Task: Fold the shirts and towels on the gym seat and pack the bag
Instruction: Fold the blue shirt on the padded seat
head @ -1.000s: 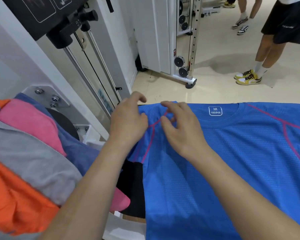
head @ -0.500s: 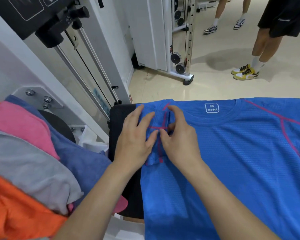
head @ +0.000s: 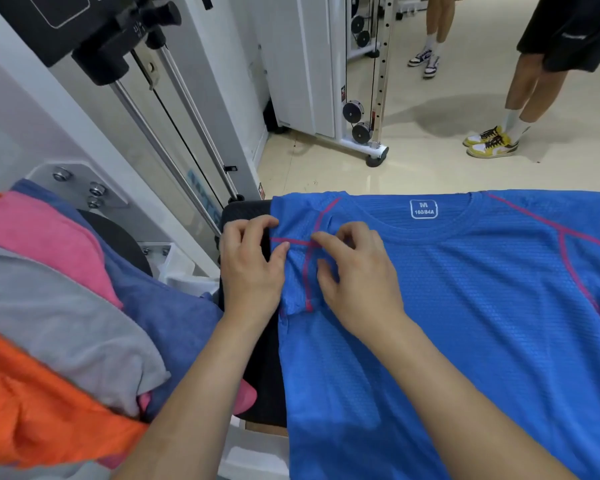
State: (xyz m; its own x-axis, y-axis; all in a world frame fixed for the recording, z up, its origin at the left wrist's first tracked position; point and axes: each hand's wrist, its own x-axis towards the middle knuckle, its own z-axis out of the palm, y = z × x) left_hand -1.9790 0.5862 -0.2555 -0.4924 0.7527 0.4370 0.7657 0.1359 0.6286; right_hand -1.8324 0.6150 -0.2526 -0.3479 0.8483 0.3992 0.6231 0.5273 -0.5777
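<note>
White neck label "M 160/84A" inside the collar of the blue shirt.

Flat on the surface, across centre and right: the shirt, collar at the far edge, left sleeve folded in over the body. On that sleeve, side by side: left hand at its left edge, right hand just right. Near left, against the surface's edge: a pile of clothes and towels. Behind the pile, a weight machine. Far right, on the floor, a bystander's legs.
</note>
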